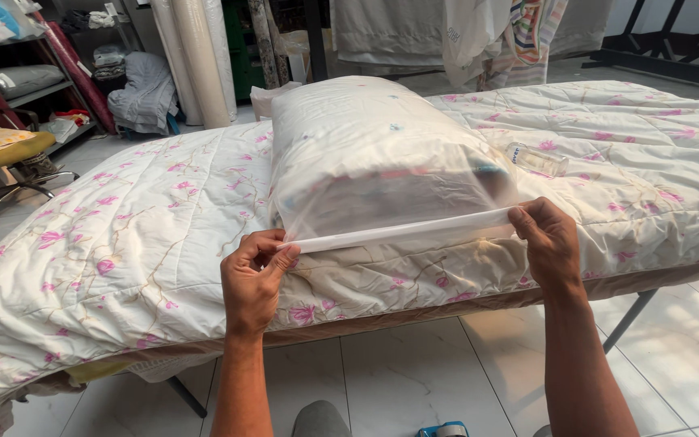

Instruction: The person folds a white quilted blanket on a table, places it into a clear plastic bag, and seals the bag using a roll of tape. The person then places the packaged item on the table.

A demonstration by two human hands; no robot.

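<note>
A bulky folded quilt packed in a clear plastic bag (382,154) lies on a white quilt with pink flowers (123,243) spread over a table. My left hand (254,279) pinches the left end of the bag's folded white flap (402,232). At the flap's right end my right hand (550,243) grips it, and the strip is stretched taut between the two hands along the bag's near edge.
A small clear plastic bottle (537,159) lies on the quilt to the right of the bag. Fabric rolls (200,57), shelves (34,81) and an office chair (6,154) stand at the back left. The table's metal legs (629,320) stand on a tiled floor.
</note>
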